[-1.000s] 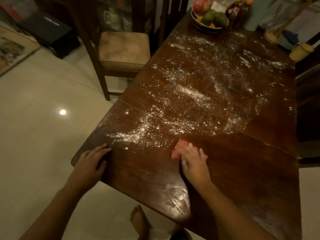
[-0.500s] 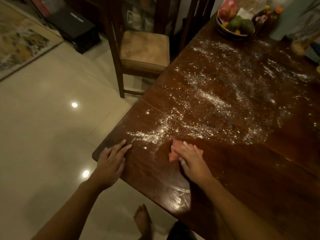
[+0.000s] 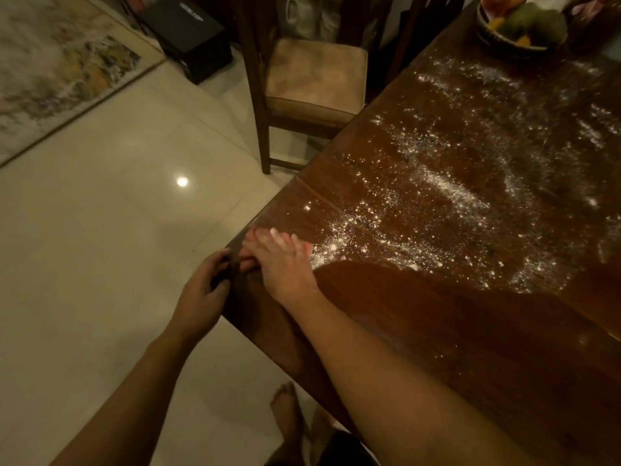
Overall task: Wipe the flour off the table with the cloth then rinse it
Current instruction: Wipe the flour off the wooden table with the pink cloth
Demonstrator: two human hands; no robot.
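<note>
- Right hand: I see it flat at the table's left edge, fingers straight, pressing down on the cloth.
- Cloth: pink, mostly hidden under that palm.
- Left hand: cupped just off the edge, fingers curled. I cannot tell whether they grip anything.
- Flour: scattered beyond the right hand.
- Fruit bowl: far corner.

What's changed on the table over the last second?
The right hand swept the cloth left to the table edge, clearing a strip of flour. The left hand slid off the top and now curls at that edge beside the cloth. Most flour stayed; the fruit bowl too.
</note>
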